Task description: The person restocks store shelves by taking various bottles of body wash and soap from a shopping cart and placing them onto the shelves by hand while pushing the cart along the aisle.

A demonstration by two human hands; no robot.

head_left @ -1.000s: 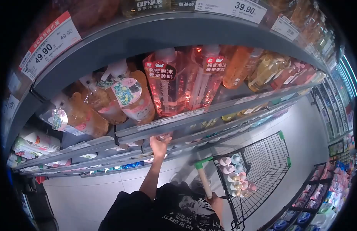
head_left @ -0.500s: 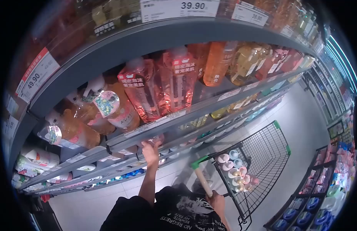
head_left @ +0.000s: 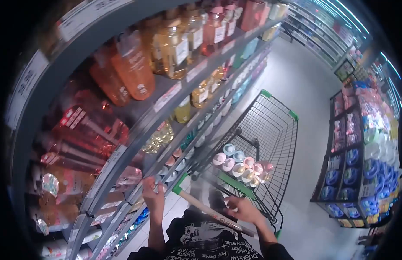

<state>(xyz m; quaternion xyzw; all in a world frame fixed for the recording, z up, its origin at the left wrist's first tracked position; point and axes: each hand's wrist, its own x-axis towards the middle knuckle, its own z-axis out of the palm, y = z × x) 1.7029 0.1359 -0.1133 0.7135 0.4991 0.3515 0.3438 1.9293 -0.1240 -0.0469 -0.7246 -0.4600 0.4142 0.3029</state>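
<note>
My left hand [head_left: 153, 200] is at the lower shelf edge, fingers curled around something pale and shiny that I cannot make out. Close by on that shelf lies a pink bottle [head_left: 130, 176]. My right hand [head_left: 244, 210] is over the shopping cart handle [head_left: 201, 205], its fingers loosely bent and apart, nothing visible in them. Beyond the handle, the wire shopping cart [head_left: 274, 125] carries several bottles [head_left: 238, 168] with pink, blue and cream tops at its near end.
On my left, a tall shelf unit [head_left: 136, 117] holds orange tubes [head_left: 133, 69], clear amber bottles [head_left: 172, 50] and red bottles [head_left: 94, 125]. To the right stands a display rack [head_left: 339, 158] with blue and pink packs. Pale floor [head_left: 292, 69] runs along the aisle.
My view has turned right along the aisle. My right hand has let go of the cart handle and lifted over it. The left hand has stayed by the lower shelf, fingers more curled.
</note>
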